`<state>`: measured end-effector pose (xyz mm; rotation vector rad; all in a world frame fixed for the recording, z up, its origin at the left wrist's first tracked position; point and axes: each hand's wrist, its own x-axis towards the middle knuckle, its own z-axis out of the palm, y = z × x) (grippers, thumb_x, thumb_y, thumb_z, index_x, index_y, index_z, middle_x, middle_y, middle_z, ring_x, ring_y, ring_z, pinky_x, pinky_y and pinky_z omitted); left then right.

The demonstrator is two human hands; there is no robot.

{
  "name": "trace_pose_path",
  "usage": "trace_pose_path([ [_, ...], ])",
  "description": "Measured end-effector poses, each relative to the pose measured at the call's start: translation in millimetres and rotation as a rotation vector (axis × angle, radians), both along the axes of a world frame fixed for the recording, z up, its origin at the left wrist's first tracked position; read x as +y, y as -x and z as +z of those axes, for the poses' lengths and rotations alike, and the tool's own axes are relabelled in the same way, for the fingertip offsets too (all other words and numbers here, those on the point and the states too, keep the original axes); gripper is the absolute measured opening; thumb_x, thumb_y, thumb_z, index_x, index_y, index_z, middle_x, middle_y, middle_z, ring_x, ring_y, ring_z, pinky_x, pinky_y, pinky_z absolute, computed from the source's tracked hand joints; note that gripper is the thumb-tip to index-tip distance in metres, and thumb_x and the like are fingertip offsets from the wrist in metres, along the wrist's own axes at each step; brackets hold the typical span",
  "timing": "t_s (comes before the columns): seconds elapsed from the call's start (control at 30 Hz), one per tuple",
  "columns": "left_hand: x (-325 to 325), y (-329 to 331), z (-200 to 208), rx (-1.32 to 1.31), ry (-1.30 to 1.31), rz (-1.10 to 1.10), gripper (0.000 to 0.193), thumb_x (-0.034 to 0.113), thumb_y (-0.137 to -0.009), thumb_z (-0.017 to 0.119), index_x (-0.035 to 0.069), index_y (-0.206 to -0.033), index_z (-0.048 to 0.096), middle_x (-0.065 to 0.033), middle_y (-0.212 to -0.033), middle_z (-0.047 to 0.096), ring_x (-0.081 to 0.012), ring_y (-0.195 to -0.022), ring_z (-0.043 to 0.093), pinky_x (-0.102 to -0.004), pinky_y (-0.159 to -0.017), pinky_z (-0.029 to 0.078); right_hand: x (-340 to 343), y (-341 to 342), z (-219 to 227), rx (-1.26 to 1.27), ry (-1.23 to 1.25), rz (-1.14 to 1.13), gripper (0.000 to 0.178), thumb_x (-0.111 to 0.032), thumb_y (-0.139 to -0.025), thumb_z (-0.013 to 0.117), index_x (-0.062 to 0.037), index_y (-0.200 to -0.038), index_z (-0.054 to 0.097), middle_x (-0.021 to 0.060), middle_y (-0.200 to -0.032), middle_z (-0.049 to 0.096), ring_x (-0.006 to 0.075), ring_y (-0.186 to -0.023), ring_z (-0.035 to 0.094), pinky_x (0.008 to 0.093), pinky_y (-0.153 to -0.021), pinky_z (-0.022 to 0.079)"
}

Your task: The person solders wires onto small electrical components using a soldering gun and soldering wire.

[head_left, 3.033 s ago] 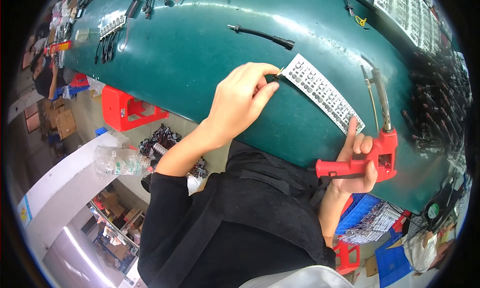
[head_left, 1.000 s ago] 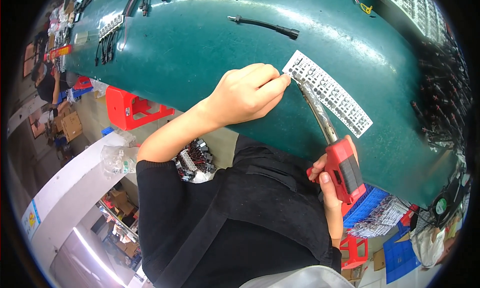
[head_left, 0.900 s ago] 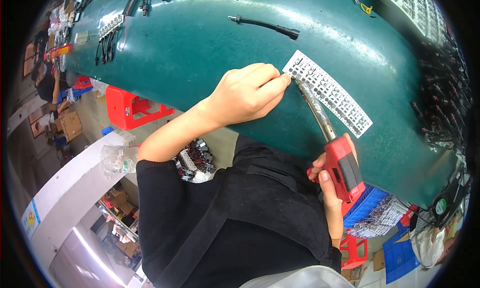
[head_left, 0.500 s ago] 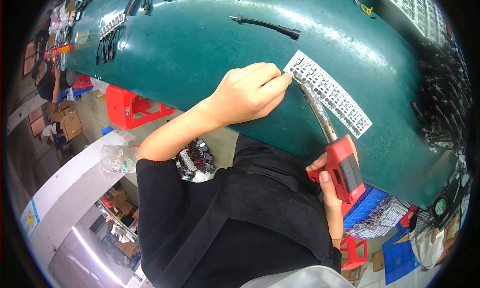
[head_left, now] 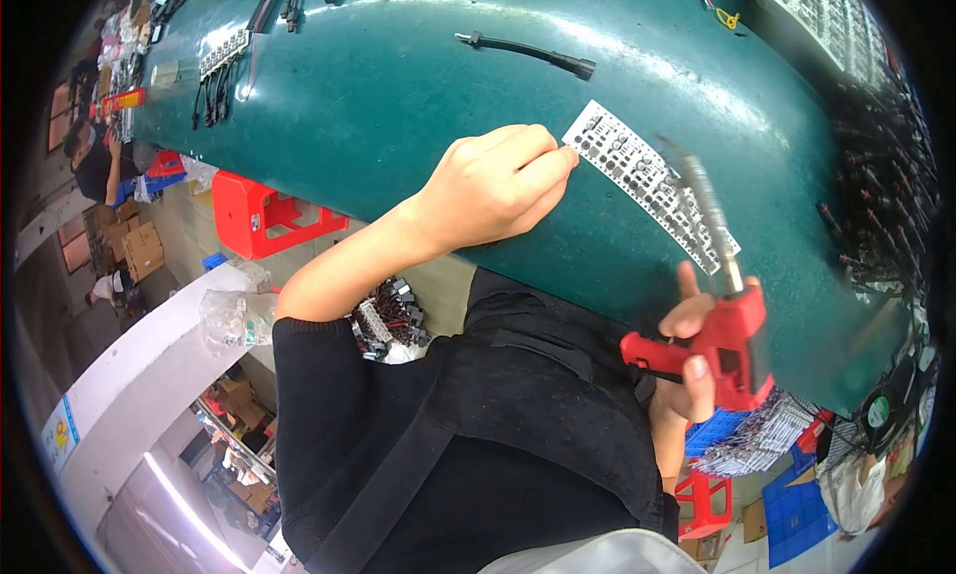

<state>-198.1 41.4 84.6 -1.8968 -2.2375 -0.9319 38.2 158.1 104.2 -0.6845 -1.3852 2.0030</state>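
My left hand (head_left: 503, 181) is closed in a pinch, its fingertips at the near left corner of a white circuit board strip (head_left: 637, 166). What the fingertips hold is hidden. The strip lies slantwise on the green table, with rows of small dark parts. In my right hand (head_left: 689, 400) is a red soldering gun (head_left: 739, 360), blurred by motion. Its metal barrel points up and away, passing over the strip's right part. Beyond the strip lies a short black cable (head_left: 528, 48) with a connector.
The green table (head_left: 378, 106) carries a board with black leads (head_left: 224, 54) at far left. Dark cables (head_left: 881, 186) are heaped at right, below a stack of white boards (head_left: 827, 21). A red stool (head_left: 244, 216) stands at left; a blue crate (head_left: 717, 430) is beside my right arm.
The soldering gun has swung right, away from my left fingertips, and its barrel has turned more upright. My left hand and the strip stay nearly in place.
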Motion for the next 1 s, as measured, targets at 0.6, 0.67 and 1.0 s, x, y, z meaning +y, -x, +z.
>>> trace_pose_path([
  [0.6,-3,3,-1,-0.289,0.018,0.092,0.029,-0.002,-0.073,0.071,0.003,-0.101,0.065,-0.0056,-0.083,0.062,-0.0132,-0.066,0.058,-0.0251,-0.057,0.048,19,8,-17,0.259,0.192,-0.114,0.085,-0.019,-0.073,0.058,0.0047,-0.143,0.015,0.0098,-0.083,0.057,0.022,-0.074,0.057,0.0589,-0.111,0.013],
  [0.67,-3,11,-4,-0.157,-0.036,-0.064,0.029,-0.002,-0.07,0.072,0.004,-0.098,0.066,-0.006,-0.082,0.062,-0.0163,-0.066,0.058,-0.0267,-0.057,0.049,19,9,-18,0.246,0.208,-0.107,0.085,-0.02,-0.073,0.057,0.0053,-0.142,0.016,0.0095,-0.082,0.057,0.0215,-0.074,0.057,0.0578,-0.111,0.013],
  [1.0,-1,30,5,0.033,0.042,-0.346,0.026,0.002,-0.07,0.068,0.004,-0.096,0.066,-0.0038,-0.078,0.059,-0.0164,-0.064,0.058,-0.0261,-0.052,0.047,22,11,-19,0.262,0.182,-0.069,0.067,-0.019,-0.075,0.057,0.0072,-0.132,0.034,0.0082,-0.085,0.056,0.0186,-0.079,0.056,0.0559,-0.113,0.015],
])
